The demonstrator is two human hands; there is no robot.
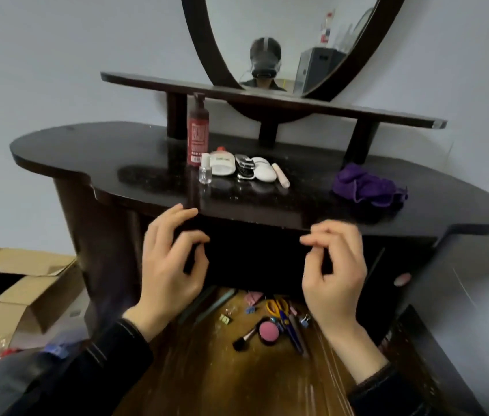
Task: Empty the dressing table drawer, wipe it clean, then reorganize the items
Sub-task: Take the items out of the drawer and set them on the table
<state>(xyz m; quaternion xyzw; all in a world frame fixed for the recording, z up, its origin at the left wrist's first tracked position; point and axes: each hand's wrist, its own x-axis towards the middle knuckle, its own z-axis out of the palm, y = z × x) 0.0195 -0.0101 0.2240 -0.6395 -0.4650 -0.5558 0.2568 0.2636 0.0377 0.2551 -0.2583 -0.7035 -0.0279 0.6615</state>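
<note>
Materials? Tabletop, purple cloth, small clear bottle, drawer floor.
Tabletop: dark, glossy, shows reflections; lacquered wood or laminate, can't tell which.
Cloth: purple, fuzzy, crumpled soft; probably microfibre.
Bottle: see-through, white cap; glass or clear plastic.
Drawer floor: brown streaky grain with sheen; varnished wood or wood-look veneer.

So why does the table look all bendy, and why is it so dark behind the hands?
In the head view the wide lens bends the tabletop; the gap under it lies in deep shadow; also in the head view, the right hand looks a bit blurry, and a pale sheen sits left of the bottle.
</note>
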